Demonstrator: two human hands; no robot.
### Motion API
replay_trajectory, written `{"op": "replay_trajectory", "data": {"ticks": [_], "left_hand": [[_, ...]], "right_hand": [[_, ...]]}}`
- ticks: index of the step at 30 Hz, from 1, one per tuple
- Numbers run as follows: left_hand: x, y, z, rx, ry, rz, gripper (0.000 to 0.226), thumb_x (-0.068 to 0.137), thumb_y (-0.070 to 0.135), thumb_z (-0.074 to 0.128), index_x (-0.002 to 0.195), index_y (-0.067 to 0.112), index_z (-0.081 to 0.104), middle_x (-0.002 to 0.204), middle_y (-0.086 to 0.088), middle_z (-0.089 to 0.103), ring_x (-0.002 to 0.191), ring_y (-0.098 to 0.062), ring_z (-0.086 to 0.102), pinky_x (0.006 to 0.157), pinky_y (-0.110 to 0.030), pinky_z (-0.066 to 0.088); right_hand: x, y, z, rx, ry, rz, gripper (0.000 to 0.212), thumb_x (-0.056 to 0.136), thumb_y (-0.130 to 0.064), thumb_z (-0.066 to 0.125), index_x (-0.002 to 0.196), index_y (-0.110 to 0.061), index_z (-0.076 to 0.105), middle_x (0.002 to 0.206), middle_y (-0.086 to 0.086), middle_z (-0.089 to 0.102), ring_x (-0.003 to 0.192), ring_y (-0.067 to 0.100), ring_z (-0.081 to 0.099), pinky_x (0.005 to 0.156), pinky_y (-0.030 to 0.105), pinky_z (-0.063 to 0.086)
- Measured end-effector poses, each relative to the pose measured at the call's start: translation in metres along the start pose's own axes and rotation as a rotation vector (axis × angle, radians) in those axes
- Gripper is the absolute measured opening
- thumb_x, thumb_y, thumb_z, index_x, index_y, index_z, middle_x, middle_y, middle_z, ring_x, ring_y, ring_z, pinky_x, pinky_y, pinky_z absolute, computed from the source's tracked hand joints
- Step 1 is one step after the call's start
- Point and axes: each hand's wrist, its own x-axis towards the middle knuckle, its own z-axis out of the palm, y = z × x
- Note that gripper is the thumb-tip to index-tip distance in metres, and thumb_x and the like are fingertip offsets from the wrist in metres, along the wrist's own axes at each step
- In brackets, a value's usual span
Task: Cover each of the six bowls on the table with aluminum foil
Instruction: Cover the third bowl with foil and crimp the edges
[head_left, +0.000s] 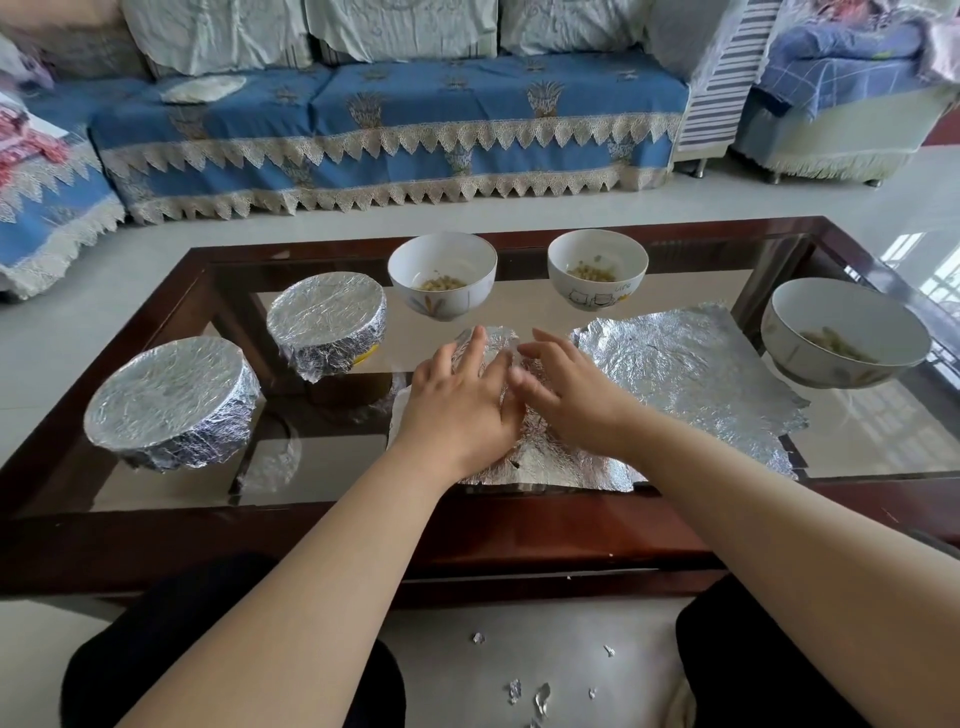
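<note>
Both hands are laid on a sheet of foil (524, 457) draped over what is judged to be a third bowl, hidden beneath it at the near middle of the glass worktop (156, 499). The left hand (460, 402) is spread flat, fingers straight; the right hand (563, 392) is pressed down with fingers loosely bent, nothing pinched. The foil is best smoothed from the centre outward, then crimped under the rim all round. Two covered bowls (171, 402) are set to the left; three open bowls (442, 273) are left uncovered beyond and right, a spare foil sheet (691, 379) beside them. Foil scraps (540, 699) are scattered on the floor; a blue-covered sofa (389, 124) is seen behind.
</note>
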Motion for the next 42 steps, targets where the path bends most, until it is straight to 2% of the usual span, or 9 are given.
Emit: {"op": "replay_trajectory", "data": {"ticks": [5,9,13,16,19,26,32,36,42], "left_hand": [[0.000,0.000,0.004,0.008,0.041,0.002,0.055,0.104,0.040,0.024,0.157,0.028,0.021,0.167,-0.006,0.005,0.150,-0.032,0.010,0.119,-0.049,0.013],[-0.001,-0.001,0.009,-0.011,0.091,-0.003,0.062,0.097,0.048,0.016,0.155,0.028,0.030,0.166,-0.006,0.014,0.149,-0.032,0.016,0.118,-0.049,0.019],[-0.001,-0.004,0.004,-0.135,0.037,-0.011,0.085,0.088,0.079,0.009,0.155,0.031,0.027,0.167,-0.003,0.008,0.151,-0.029,0.010,0.121,-0.050,0.015],[-0.004,-0.015,-0.008,-0.280,-0.115,0.041,0.110,0.062,0.091,0.029,0.157,0.038,0.014,0.167,0.003,-0.011,0.152,-0.024,-0.007,0.123,-0.051,0.007],[-0.011,-0.027,-0.009,-0.202,-0.182,0.092,0.123,0.052,0.091,0.046,0.157,0.043,0.003,0.164,0.010,-0.022,0.151,-0.021,-0.016,0.123,-0.050,0.002],[-0.011,-0.038,0.008,-0.096,-0.047,0.199,0.137,0.040,0.108,0.022,0.158,0.039,0.007,0.166,0.009,-0.013,0.152,-0.017,-0.015,0.123,-0.046,0.004],[-0.012,-0.036,0.011,0.072,-0.008,0.260,0.136,0.047,0.105,0.023,0.159,0.030,0.000,0.167,0.005,-0.008,0.152,-0.017,-0.016,0.122,-0.041,-0.001],[-0.011,-0.036,0.011,0.093,0.015,0.244,0.130,0.054,0.099,0.025,0.160,0.027,0.005,0.167,0.006,-0.004,0.153,-0.016,-0.012,0.122,-0.042,0.004],[-0.011,-0.036,0.008,0.085,0.011,0.267,0.131,0.054,0.103,0.008,0.159,0.026,0.013,0.167,0.004,-0.002,0.153,-0.016,-0.012,0.122,-0.041,0.002]], "right_hand": [[-0.020,0.001,-0.008,-0.238,-0.200,-0.059,0.124,0.057,-0.083,0.055,0.155,-0.028,0.005,0.161,-0.007,-0.018,0.148,0.014,-0.010,0.119,0.040,0.007],[-0.018,0.004,0.005,-0.285,-0.070,-0.129,0.115,0.062,-0.078,0.063,0.153,-0.031,0.011,0.163,-0.003,-0.003,0.148,0.019,0.000,0.119,0.038,0.011],[-0.016,0.006,0.011,-0.291,0.013,-0.151,0.116,0.054,-0.088,0.047,0.151,-0.029,0.022,0.160,-0.002,0.014,0.145,0.020,0.011,0.118,0.039,0.020],[-0.017,0.008,0.011,-0.326,0.020,-0.148,0.107,0.063,-0.081,0.056,0.150,-0.023,0.027,0.160,-0.001,0.016,0.143,0.021,0.014,0.116,0.040,0.023],[-0.017,0.008,0.010,-0.359,0.015,-0.166,0.110,0.062,-0.085,0.040,0.149,-0.020,0.029,0.159,0.002,0.019,0.142,0.026,0.019,0.111,0.043,0.030],[-0.018,0.007,0.010,-0.362,0.021,-0.162,0.101,0.069,-0.078,0.056,0.150,-0.026,0.026,0.160,-0.003,0.015,0.144,0.021,0.014,0.113,0.038,0.026],[-0.017,0.007,0.009,-0.350,0.004,-0.163,0.103,0.068,-0.080,0.055,0.151,-0.027,0.025,0.160,-0.003,0.013,0.145,0.021,0.011,0.116,0.038,0.021],[-0.017,0.006,0.002,-0.229,-0.070,-0.124,0.112,0.059,-0.087,0.040,0.152,-0.027,0.022,0.162,-0.004,0.004,0.148,0.018,0.005,0.118,0.039,0.013],[-0.015,0.011,-0.006,-0.157,-0.171,-0.072,0.123,0.051,-0.087,0.049,0.154,-0.029,0.014,0.161,-0.007,-0.016,0.150,0.018,-0.003,0.120,0.046,0.015]]}}
